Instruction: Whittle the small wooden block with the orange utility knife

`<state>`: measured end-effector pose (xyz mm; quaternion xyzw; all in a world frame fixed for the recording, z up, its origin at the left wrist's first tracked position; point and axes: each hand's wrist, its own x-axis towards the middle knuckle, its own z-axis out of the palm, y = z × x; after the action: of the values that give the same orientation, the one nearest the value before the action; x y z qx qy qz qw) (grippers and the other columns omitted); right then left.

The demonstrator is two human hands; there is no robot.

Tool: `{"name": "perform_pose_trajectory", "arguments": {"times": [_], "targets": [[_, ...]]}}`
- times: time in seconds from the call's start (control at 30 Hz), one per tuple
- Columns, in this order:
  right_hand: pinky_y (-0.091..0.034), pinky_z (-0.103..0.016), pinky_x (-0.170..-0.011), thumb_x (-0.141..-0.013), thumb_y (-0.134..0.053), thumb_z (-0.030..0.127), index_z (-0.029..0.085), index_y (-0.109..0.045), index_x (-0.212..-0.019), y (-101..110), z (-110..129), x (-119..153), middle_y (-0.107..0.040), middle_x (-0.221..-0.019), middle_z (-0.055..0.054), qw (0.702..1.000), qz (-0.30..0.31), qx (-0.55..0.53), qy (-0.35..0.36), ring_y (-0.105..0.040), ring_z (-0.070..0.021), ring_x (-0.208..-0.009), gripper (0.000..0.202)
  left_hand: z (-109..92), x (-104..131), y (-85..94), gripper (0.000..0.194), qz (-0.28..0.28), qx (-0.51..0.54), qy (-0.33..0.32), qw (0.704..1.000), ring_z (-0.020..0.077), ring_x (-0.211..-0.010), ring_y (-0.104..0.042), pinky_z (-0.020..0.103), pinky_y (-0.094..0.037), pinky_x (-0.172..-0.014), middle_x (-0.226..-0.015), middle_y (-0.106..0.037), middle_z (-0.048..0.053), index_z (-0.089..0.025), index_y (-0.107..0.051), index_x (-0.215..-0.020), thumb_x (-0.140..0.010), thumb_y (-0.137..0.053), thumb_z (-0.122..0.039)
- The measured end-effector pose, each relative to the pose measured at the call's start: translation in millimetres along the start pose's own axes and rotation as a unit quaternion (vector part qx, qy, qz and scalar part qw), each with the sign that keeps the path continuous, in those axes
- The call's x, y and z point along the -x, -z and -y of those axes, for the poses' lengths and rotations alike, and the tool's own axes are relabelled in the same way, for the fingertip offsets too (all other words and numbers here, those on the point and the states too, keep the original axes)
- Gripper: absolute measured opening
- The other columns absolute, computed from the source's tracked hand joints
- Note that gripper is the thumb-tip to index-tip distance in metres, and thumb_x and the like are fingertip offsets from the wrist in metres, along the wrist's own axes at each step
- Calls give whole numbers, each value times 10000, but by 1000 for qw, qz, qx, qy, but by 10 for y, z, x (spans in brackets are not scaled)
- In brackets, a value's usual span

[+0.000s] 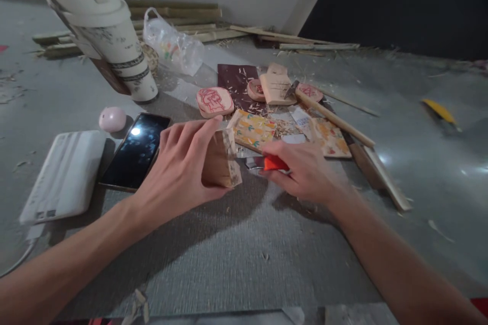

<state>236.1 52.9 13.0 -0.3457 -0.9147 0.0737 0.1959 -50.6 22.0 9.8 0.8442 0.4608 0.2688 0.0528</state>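
Note:
My left hand (179, 157) is closed around a small wooden block (219, 160), with fingers over its top and the thumb along its lower side. The block's narrow face, with dark marks along it, is turned to the right. In my right hand (308, 172) is an orange-handled utility knife (275, 163), its metal end pointing left at the block. Whether the blade touches the wood I cannot tell. Just behind the hands lies a board with a yellow leaf pattern (253, 129). A round wooden piece with red line drawing (214, 101) rests further back.
On the left are a phone (135, 152), a white power bank (64, 175), a pink case (113, 119) and a tall cup (110, 40). A hammer (335, 119) lies at right, with a yellow cutter (440, 111) beyond. Bamboo pieces (175, 12) line the wall.

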Motion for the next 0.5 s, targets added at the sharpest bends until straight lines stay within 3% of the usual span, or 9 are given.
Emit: {"name": "perform_pose_trajectory", "arguments": {"times": [0.1,0.2,0.33,0.5], "targets": [[-416,-306,-710,-1096,-482,339,217,-607,-1121,-16,9,-40,-749,-999,-42,999,34,-17,31,-687,-190,-864,176,-7,-12,13,1159,1,-29,-8,1000,457,-1300,-494,641,-401,-1086,-1482,-500,173,-292,-225,-1621,-709,-913,-486],[-440,-321,-786,-1114,-415,286,210,-627,-1098,-23,10,-74,-729,-1080,-75,998,43,-19,40,-665,-206,-942,226,-5,-9,31,1073,21,-58,-36,997,440,-1266,-510,625,-413,-1067,-1434,-516,192,-225,-274,-1604,-770,-877,-529],[-435,-320,-785,-1112,-416,290,195,-647,-1069,-24,30,-92,-706,-1014,-75,997,53,-13,46,-633,-200,-895,253,6,16,46,847,28,-70,-72,995,412,-1284,-504,612,-391,-1092,-1423,-521,151,-221,-378,-1538,-850,-816,-452],[-415,-319,-748,-1107,-454,358,180,-676,-978,-44,61,-95,-716,-985,-75,994,81,14,74,-635,-197,-854,312,16,29,77,801,30,-64,-159,985,410,-1237,-499,623,-382,-1060,-1326,-585,182,-191,-432,-1485,-839,-751,-542]]}}
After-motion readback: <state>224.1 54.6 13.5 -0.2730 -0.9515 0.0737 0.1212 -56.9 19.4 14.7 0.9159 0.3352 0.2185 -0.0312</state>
